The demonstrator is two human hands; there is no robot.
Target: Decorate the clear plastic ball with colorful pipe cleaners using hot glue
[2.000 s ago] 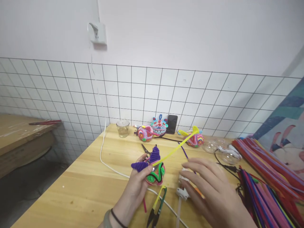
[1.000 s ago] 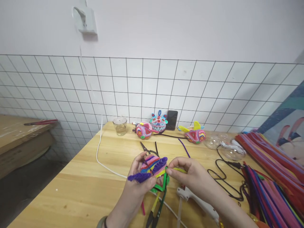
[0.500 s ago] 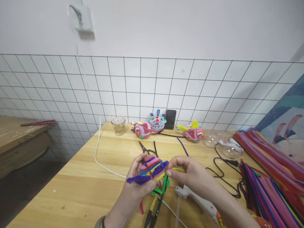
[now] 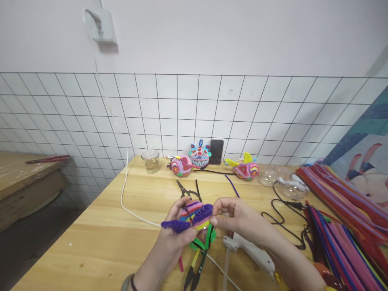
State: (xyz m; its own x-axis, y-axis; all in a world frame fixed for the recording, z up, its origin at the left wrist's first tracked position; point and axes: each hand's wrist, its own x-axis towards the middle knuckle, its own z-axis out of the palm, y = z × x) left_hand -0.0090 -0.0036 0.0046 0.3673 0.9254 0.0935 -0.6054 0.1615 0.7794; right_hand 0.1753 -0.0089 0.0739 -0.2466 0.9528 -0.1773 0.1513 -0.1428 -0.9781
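- My left hand [image 4: 177, 238] is wrapped round the striped toy [image 4: 202, 223], thumb in front, fingers behind, holding it up over the table [image 4: 100, 234].
- My right hand [image 4: 238, 216] has thumb and forefinger pinched at the toy's right side, on a yellow pipe cleaner [image 4: 223, 215], mostly hidden by my own fingers.
- Toy sits between both hands, near the table's middle; two purple fins stick out, one left, one by my right fingertips. Green and black trim on its lower side.
- Just behind the toy: dark scissors [image 4: 183, 189], blades pointing away, a short black strip [image 4: 197, 187] beside them.
- Below the toy: snips [image 4: 195, 270], yellow and green handles toward it, dark blades toward me.
- White glue gun [image 4: 251, 252] under my right forearm, clear glue stick [image 4: 226, 268] out its back.
- Pink strip [image 4: 181, 264] near my left wrist.
- Far edge, left to right: glass cup [image 4: 150, 163], pink toy [image 4: 181, 166], blue toy [image 4: 200, 157], phone [image 4: 216, 152] upright against the wall, yellow-finned toy [image 4: 246, 170].
- Right side: clear balls [image 4: 268, 178], black cord [image 4: 274, 220] with plug, red bundle [image 4: 339, 198], mixed-colour bundle [image 4: 339, 246].
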